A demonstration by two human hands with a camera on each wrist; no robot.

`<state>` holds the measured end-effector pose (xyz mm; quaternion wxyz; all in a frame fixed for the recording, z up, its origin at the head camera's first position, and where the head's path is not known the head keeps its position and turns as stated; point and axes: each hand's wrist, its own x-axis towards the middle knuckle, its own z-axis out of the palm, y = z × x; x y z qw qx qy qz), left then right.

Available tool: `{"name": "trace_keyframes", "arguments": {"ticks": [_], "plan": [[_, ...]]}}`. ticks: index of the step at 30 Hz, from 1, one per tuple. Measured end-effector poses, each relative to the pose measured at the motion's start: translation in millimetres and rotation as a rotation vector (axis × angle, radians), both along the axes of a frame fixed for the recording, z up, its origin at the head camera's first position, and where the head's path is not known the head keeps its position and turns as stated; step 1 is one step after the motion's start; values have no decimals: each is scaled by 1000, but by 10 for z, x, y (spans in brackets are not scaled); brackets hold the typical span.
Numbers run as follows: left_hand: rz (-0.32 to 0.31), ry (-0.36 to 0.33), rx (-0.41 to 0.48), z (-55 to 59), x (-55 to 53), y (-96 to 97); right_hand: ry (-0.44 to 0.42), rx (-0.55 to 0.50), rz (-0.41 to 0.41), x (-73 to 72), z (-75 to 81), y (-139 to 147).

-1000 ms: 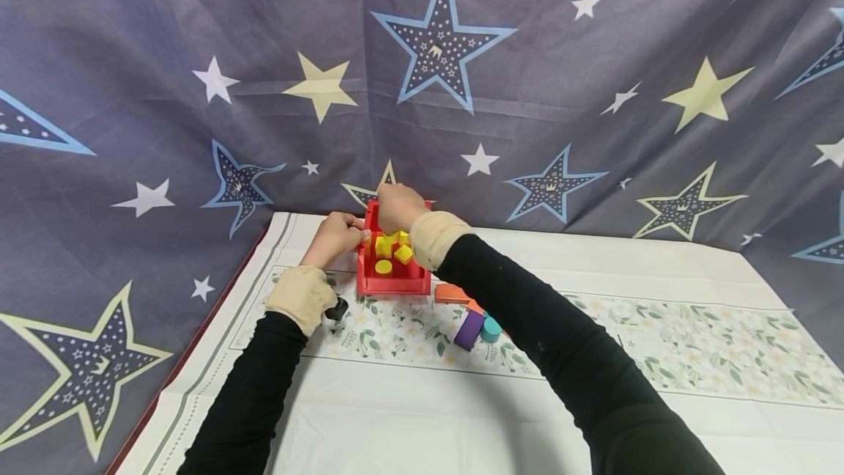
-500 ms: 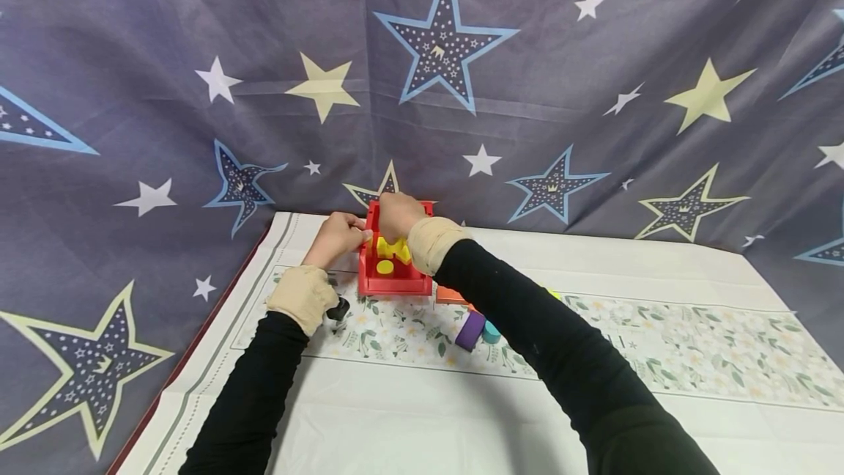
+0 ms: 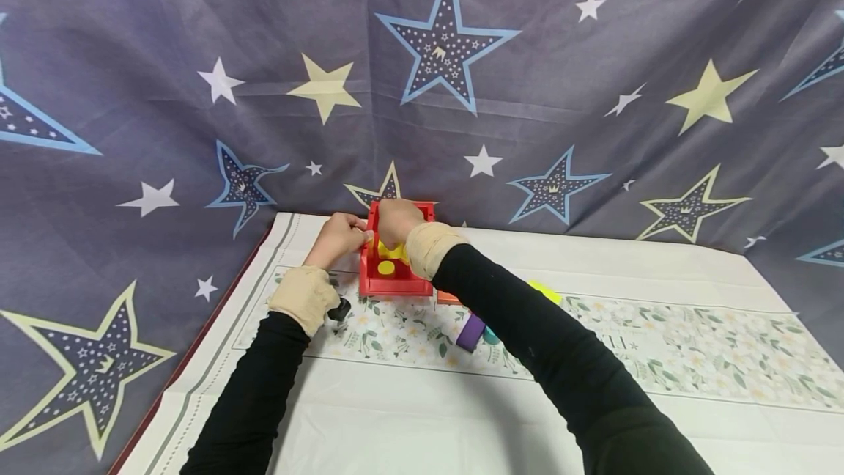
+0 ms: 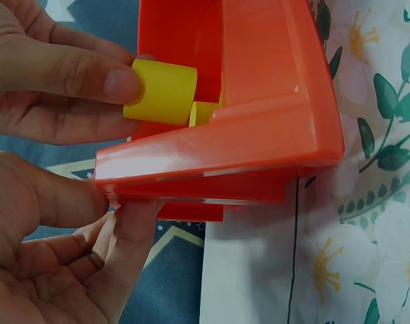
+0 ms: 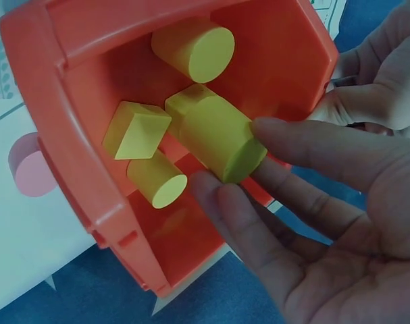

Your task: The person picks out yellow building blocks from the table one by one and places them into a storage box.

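Note:
A red plastic bin (image 3: 395, 286) stands at the back left of the table. My left hand (image 3: 343, 239) pinches its left wall between thumb and fingers (image 4: 134, 233). Inside the bin, my right hand (image 3: 398, 222) holds a yellow cylinder block (image 5: 221, 138) between thumb and fingertips. Around that block lie a yellow cylinder (image 5: 194, 48) by the wall, a yellow diamond-shaped block (image 5: 137, 129) and a smaller yellow cylinder (image 5: 157, 181). Another yellow piece (image 5: 181, 101) shows partly behind the held block. From the head view the right hand hides most of the bin's contents.
In front of the bin, a purple block (image 3: 470, 333), a teal block (image 3: 491, 336) and an orange block (image 3: 448, 299) lie partly under the right sleeve. A yellow-green block (image 3: 546, 292) is beyond the sleeve. A star-patterned curtain (image 3: 560, 94) hangs right behind the bin.
My right hand has moved slightly down into the bin, covering more of the yellow blocks. The right sleeve has shifted, uncovering the yellow-green block. My left hand keeps its place on the bin wall.

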<state>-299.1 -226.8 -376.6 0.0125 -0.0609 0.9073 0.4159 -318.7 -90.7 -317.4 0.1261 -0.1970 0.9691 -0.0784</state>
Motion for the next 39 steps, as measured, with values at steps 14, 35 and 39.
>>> {"name": "trace_keyframes", "arguments": {"ticks": [14, 35, 39], "plan": [[3, 7, 19, 3, 16, 8, 17, 3, -1, -21, -124, -4], [11, -21, 22, 15, -4, 16, -4, -25, -27, 29, -201, -63], [15, -15, -8, 7, -9, 16, -3, -46, -12, 51, -207, -52]]}}
